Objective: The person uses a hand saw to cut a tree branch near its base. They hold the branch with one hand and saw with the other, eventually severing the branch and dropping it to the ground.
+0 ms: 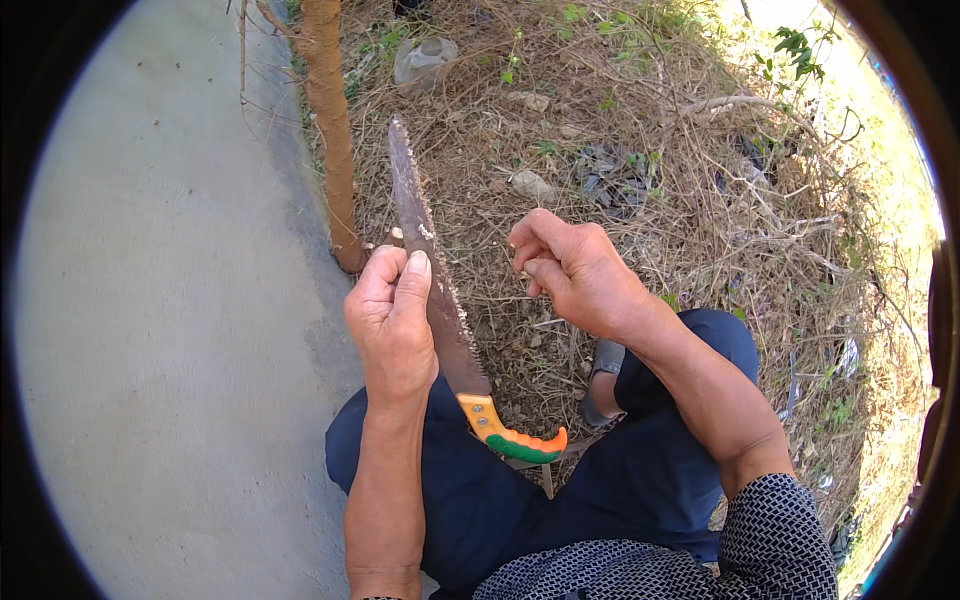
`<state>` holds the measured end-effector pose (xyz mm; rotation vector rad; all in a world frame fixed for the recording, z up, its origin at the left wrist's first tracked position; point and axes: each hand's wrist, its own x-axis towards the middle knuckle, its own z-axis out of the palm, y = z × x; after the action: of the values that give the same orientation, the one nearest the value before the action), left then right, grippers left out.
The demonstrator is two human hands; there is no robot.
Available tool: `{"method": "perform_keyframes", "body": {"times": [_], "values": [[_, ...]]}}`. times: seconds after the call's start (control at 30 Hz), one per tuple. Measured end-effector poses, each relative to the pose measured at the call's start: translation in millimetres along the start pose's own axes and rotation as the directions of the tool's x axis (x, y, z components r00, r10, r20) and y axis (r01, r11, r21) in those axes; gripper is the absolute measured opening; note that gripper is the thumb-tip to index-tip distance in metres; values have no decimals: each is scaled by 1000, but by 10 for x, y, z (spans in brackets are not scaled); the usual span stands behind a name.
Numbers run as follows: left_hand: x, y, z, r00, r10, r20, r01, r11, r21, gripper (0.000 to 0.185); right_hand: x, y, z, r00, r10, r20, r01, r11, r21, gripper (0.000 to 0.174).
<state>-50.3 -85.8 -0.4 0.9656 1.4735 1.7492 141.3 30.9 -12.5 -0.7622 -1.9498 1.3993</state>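
My left hand [394,315] grips the rusty blade of a pruning saw [450,330] near its middle, thumb on the flat face. The tip points away from me, and the teeth along the right edge are caked with pale sawdust or debris. The saw's yellow, orange and green handle [517,442] lies nearest my body, above my lap, with no hand on it. My right hand [574,262] hovers to the right of the blade, apart from it, with fingers curled. The thumb and fingers do not quite meet, and I see nothing held in them.
A slim tree trunk [330,135] rises beyond my left hand, beside a concrete surface [165,300] on the left. Dry stems and twigs cover the ground, with stones [532,186], dark plastic scraps [615,180] and a clear plastic container [425,61]. My knees are bent below the saw.
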Motion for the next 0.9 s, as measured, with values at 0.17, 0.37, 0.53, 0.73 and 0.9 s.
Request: {"method": "perform_keyframes", "body": {"times": [0.17,0.37,0.53,0.73,0.9], "values": [[-1,-65,24,999,-17,29,17,1000,13,21,-36,-76,171,984,49,174,-69,992,106,21],[11,-88,119,1000,12,21,-14,994,107,26,37,-177,299,980,69,186,-115,961,252,24],[4,-71,151,998,10,62,-18,991,134,23,-8,-154,269,960,134,246,-207,932,299,23],[52,-66,54,1000,-3,22,2,999,39,21,-56,-134,130,962,203,184,-266,851,453,23],[115,-55,-68,999,-25,-30,23,997,-75,19,-24,-83,-57,964,265,31,-266,953,147,26]]}}
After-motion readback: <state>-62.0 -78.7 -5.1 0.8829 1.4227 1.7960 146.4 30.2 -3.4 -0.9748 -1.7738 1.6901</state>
